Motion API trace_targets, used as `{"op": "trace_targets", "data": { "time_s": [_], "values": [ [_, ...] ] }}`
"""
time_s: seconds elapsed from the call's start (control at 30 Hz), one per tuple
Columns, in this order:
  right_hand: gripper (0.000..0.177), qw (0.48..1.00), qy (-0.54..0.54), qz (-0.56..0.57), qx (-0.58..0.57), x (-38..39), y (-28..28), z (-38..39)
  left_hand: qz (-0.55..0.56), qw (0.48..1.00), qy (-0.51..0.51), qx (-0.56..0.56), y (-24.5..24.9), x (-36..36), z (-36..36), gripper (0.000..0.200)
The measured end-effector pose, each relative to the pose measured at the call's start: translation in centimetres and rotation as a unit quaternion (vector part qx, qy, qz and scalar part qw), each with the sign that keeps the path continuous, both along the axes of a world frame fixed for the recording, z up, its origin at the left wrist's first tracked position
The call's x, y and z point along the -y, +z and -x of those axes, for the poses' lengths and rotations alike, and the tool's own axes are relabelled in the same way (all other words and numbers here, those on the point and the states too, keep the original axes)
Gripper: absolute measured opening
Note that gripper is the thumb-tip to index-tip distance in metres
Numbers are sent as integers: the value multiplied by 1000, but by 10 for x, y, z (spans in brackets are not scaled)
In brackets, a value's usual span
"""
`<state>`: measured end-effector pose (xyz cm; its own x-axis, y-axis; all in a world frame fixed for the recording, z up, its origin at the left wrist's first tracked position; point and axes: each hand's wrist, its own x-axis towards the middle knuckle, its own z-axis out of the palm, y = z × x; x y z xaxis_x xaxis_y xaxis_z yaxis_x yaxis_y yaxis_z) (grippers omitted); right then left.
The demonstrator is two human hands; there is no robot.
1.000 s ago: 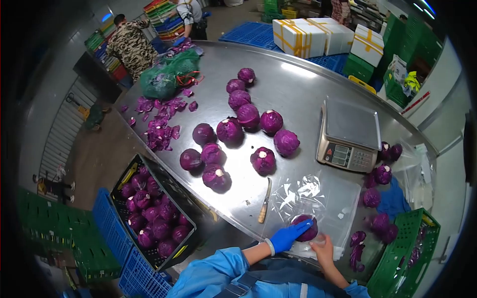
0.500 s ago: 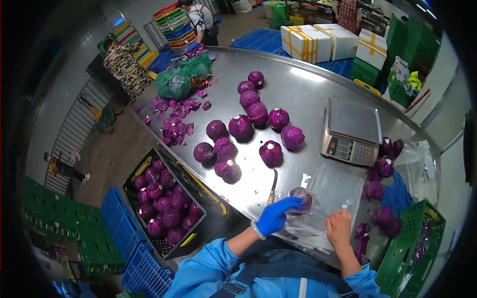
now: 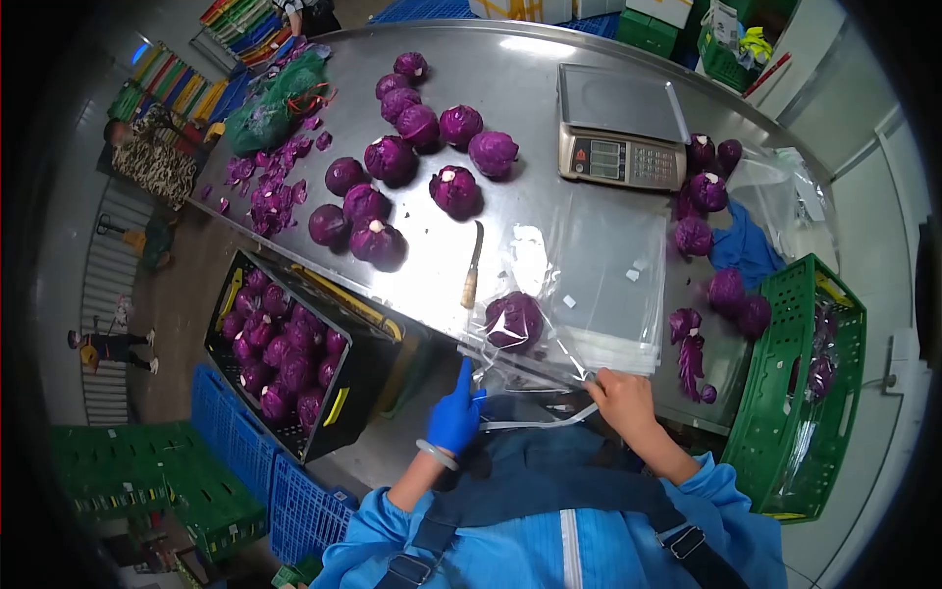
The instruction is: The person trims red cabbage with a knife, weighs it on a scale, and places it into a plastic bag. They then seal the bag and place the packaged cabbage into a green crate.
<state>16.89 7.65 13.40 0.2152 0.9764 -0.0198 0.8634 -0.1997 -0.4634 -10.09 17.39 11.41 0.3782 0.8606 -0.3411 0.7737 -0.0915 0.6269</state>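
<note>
A red cabbage [image 3: 513, 322] sits inside a clear plastic bag [image 3: 554, 368] at the near edge of the steel table. My left hand [image 3: 456, 412], in a blue glove, is at the bag's left side, with its index finger stretched out toward the table. My bare right hand [image 3: 620, 401] pinches the right edge of the bag. Beyond the bagged cabbage lies a knife [image 3: 471, 270] with a wooden handle. A stack of flat clear bags [image 3: 613, 275] is to the right of the cabbage.
Loose cabbages [image 3: 391, 160] stand on the table [image 3: 530, 108] near a scale [image 3: 623, 133]. A black crate [image 3: 285, 344] of cabbages is at left, a green crate [image 3: 785, 393] at right. Peeled leaves [image 3: 275, 201] and a green net [image 3: 280, 103] lie far left. A person in camouflage [image 3: 155, 157] stands beyond.
The view has shifted down and right. The cabbage now sits in the bag near the table edge, with my left hand off it. My right hand has come to the bag's edge.
</note>
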Motion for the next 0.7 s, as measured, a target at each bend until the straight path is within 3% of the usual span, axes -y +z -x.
{"op": "trace_targets", "data": {
  "time_s": [0.03, 0.07, 0.1, 0.17, 0.23, 0.3, 0.43, 0.5, 0.6, 0.67, 0.7],
  "values": [
    [23, 999, 25, -47, 13, 0, 7, 3, 56, 997, 15, 52, -23, 6, 11, 63],
    [22, 994, 49, -95, 28, -2, 17, 7, 110, 988, 29, 105, -12, 5, 5, 63],
    [31, 988, 93, -123, -2, -4, 32, 14, 127, 985, 56, 98, 4, 10, 2, 67],
    [33, 951, 205, -221, -61, -8, 34, 39, 212, 945, 139, 208, -8, 14, 6, 69],
    [29, 946, 264, -148, -115, -15, 36, 72, 243, 912, 183, 277, -36, 20, 13, 71],
    [26, 932, 330, -93, -118, -25, -9, 96, 234, 918, 183, 263, -33, 22, 11, 70],
    [21, 886, 427, -35, -178, -21, -7, 94, 192, 934, 176, 243, -21, 16, 14, 69],
    [20, 911, 365, -44, -189, -7, -1, 81, 226, 945, 147, 186, -17, 9, 24, 71],
    [20, 940, 286, -52, -180, -9, 11, 76, 327, 871, 197, 310, -25, 14, 20, 67],
    [22, 942, 296, -107, -120, -27, 11, 93, 152, 965, 81, 196, -27, 17, 14, 62],
    [23, 943, 310, -63, -105, -34, 2, 103, 189, 949, 119, 221, -20, 17, 11, 61]
  ]
}}
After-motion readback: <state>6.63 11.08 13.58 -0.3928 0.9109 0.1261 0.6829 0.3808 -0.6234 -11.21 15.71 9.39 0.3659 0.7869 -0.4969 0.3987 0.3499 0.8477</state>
